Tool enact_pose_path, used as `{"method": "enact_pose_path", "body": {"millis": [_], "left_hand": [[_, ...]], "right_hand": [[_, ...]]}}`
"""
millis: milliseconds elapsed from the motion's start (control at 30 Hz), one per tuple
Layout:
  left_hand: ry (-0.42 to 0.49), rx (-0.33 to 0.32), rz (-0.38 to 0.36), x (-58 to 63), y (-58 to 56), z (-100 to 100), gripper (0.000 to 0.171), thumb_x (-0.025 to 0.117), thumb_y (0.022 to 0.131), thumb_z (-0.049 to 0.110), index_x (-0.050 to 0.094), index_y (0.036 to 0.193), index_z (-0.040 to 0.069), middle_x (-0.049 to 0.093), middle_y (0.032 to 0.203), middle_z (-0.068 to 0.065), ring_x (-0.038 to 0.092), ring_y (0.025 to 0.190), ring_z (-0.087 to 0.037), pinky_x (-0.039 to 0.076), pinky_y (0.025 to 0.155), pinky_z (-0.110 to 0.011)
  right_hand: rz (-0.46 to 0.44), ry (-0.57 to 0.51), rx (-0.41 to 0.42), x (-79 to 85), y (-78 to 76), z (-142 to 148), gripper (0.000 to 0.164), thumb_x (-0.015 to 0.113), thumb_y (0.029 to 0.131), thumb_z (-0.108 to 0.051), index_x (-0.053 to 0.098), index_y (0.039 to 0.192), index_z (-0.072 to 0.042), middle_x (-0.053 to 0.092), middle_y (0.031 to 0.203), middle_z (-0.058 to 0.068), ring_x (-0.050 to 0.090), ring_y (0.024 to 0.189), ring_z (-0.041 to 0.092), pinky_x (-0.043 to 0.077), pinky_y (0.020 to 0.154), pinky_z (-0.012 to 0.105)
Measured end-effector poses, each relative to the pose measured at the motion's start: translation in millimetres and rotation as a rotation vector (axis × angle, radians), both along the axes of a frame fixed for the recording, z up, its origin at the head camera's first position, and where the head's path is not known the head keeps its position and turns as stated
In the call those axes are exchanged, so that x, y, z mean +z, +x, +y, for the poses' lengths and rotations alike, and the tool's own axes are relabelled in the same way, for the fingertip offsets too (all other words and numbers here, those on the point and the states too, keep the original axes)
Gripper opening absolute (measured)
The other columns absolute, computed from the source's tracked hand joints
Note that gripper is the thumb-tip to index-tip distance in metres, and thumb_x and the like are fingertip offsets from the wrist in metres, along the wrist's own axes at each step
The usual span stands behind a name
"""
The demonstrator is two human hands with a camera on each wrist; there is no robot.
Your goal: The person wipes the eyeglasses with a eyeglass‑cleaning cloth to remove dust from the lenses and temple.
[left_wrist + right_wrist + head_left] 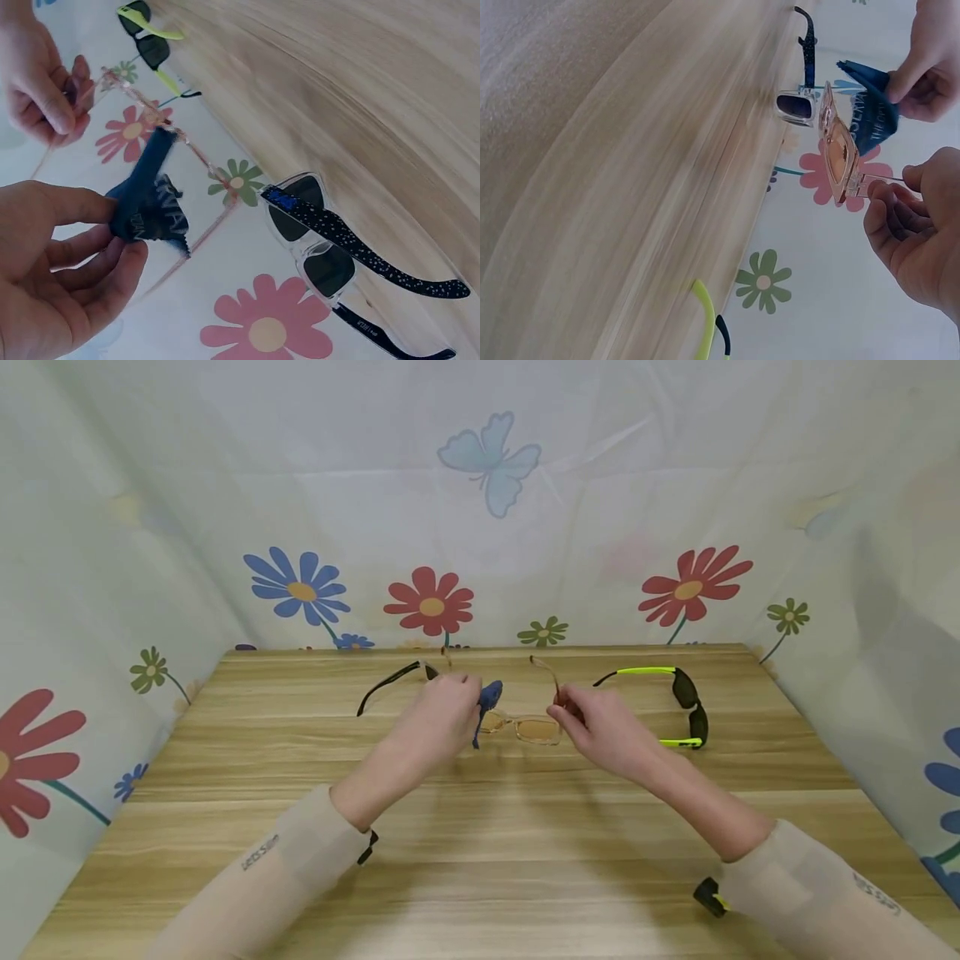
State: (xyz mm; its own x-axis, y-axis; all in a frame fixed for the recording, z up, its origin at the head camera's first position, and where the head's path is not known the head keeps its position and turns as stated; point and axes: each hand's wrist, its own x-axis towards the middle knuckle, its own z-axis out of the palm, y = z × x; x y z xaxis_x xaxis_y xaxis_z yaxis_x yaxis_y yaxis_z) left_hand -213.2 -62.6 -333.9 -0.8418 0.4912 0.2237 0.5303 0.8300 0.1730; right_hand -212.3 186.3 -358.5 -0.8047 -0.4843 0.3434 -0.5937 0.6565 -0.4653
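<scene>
My left hand (pixel 442 714) pinches a small dark blue cloth (pixel 154 210) with white lettering, folded and hanging from the fingertips. Right beside the cloth are glasses (pixel 840 154) with a clear pinkish frame and orange-tinted lenses, held up above the table with their temples spread. My right hand (pixel 603 727) grips one temple of these glasses near the hinge, between thumb and fingers. In the left wrist view the cloth overlaps the frame (pixel 199 150). The left hand partly covers the far lens in the head view.
Sunglasses with a clear front and speckled black temples (pixel 367 255) lie on the wooden table (pixel 480 877), behind the left hand. Sunglasses with neon-yellow temples (pixel 699 727) lie to the right, their temples unfolded. A flowered curtain (pixel 600 527) surrounds the table's back and sides.
</scene>
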Motion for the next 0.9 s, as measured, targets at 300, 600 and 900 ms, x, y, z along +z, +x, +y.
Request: {"method": "enact_pose_path", "body": {"millis": [300,600,900], "left_hand": [[-0.149,-0.034,-0.04,-8.1,0.8,3.5,0.014,0.069,0.097,0.007,0.072,0.107,-0.001,0.067,0.1,-0.013,0.069,0.091,-0.026,0.058,0.072,-0.036],[-0.17,-0.067,-0.051,-14.5,-0.6,5.9,0.018,0.073,0.097,0.015,0.073,0.11,0.003,0.068,0.104,-0.012,0.067,0.097,-0.024,0.058,0.074,-0.034],[-0.22,-0.092,-0.029,-16.9,2.1,7.0,0.012,0.073,0.098,0.016,0.078,0.104,0.007,0.069,0.105,-0.008,0.063,0.099,-0.026,0.056,0.084,-0.036]], "right_hand": [[0.042,-0.016,0.031,0.4,2.5,-3.2,0.013,0.061,0.105,-0.01,0.064,0.093,-0.006,0.055,0.072,-0.005,0.046,0.056,0.009,0.042,0.052,0.028],[0.081,-0.004,0.046,3.6,4.5,-7.4,0.013,0.06,0.105,-0.011,0.064,0.094,-0.005,0.055,0.071,-0.006,0.046,0.055,0.008,0.042,0.052,0.028],[0.049,0.008,0.023,7.6,6.4,-6.4,0.011,0.057,0.106,-0.008,0.062,0.099,-0.003,0.053,0.073,-0.002,0.045,0.057,0.01,0.041,0.053,0.029]]}}
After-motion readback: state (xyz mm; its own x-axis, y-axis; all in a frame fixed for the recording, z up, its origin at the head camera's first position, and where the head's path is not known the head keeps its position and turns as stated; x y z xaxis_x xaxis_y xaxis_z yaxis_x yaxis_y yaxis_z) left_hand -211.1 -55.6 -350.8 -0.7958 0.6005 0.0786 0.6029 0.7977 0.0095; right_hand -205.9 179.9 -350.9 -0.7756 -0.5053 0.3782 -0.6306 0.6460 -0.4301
